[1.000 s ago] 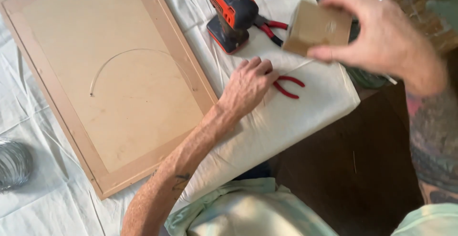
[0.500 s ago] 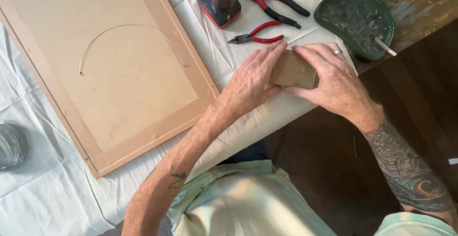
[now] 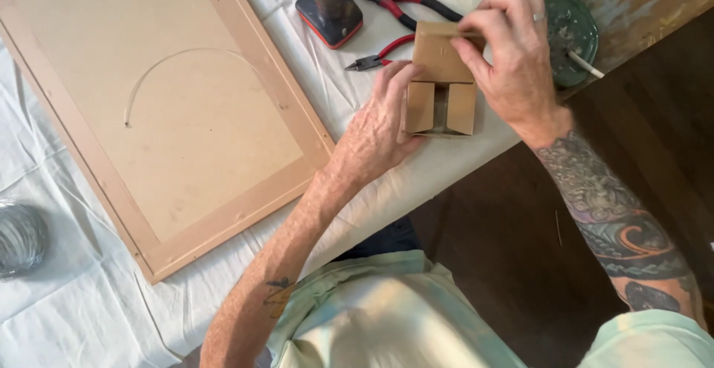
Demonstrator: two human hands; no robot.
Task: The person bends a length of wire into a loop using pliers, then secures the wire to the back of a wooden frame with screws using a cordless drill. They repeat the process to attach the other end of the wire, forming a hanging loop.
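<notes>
Both hands are on a small cardboard box [image 3: 440, 85] sitting near the edge of the cloth-covered counter [image 3: 387, 197]. The left hand [image 3: 379, 126] grips the box's left side, and the right hand [image 3: 509, 63] pinches its top flap, which is lifted open. Just past the box lie red-handled pliers [image 3: 387, 49], with a second pair [image 3: 398, 0] and a drill [image 3: 331, 3] beyond. A green dish [image 3: 576, 18] sits right of the box, and a big framed board [image 3: 163, 107] is well off to its left.
</notes>
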